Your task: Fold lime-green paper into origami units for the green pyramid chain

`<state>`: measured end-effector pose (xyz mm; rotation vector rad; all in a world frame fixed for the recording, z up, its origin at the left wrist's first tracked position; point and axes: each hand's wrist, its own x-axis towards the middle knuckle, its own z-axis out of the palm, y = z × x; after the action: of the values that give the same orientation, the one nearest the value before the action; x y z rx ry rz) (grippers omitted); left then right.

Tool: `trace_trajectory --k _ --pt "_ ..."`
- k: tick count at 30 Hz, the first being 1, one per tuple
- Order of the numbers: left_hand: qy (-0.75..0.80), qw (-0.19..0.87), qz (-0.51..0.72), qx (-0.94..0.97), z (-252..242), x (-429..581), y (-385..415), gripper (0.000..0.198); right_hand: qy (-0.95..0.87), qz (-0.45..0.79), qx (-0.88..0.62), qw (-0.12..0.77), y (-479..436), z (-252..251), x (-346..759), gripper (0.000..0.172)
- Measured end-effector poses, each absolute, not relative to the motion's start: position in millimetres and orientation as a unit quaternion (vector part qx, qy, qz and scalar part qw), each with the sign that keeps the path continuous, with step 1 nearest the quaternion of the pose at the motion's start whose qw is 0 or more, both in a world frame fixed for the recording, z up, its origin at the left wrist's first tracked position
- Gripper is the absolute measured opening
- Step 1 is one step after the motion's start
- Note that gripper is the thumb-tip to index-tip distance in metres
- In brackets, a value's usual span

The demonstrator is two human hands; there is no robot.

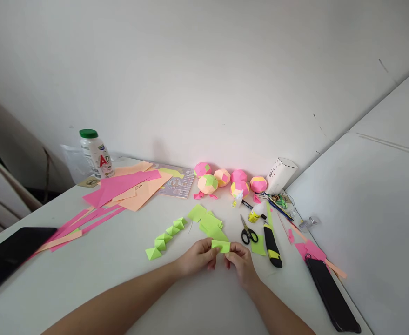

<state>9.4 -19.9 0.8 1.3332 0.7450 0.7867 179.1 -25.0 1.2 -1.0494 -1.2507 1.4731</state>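
A small green paper piece [220, 246] is stretched between my two hands above the white table [120, 279]. My left hand [200, 256] pinches its left end, thumb in front. At its right end, my right hand [241, 261] grips it between thumb and fingers. Just behind the hands lies a pile of loose green paper pieces [211, 224]. Several folded green paper units [164, 238] form a slanting row to the left. Black-handled scissors [249, 232] and a black and yellow cutter [272, 244] rest to the right, near a green sheet [259, 245].
Colored paper balls [207, 184] stand along the wall beside glue bottles [256, 212]. Pink and orange sheets [120, 186], a white bottle [97, 156] and a black tablet [12, 256] are on the left. A black phone [331, 295] lies at the right edge.
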Motion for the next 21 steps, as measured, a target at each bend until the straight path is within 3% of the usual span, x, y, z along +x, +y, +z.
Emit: trace_trajectory --k 9,14,21 --pt "0.309 0.676 0.389 0.544 -4.2 7.8 -13.8 0.031 -0.492 0.604 -0.360 0.513 -23.4 -7.3 180.9 0.011" --pt "0.306 0.671 0.350 0.578 -5.0 8.4 -16.6 0.033 -0.526 0.612 -0.382 0.451 -27.4 -6.4 176.9 0.027" --pt "0.328 0.665 0.352 0.572 -0.2 9.9 -18.4 0.035 -0.568 0.583 -0.422 0.399 -26.6 -5.9 177.6 0.029"
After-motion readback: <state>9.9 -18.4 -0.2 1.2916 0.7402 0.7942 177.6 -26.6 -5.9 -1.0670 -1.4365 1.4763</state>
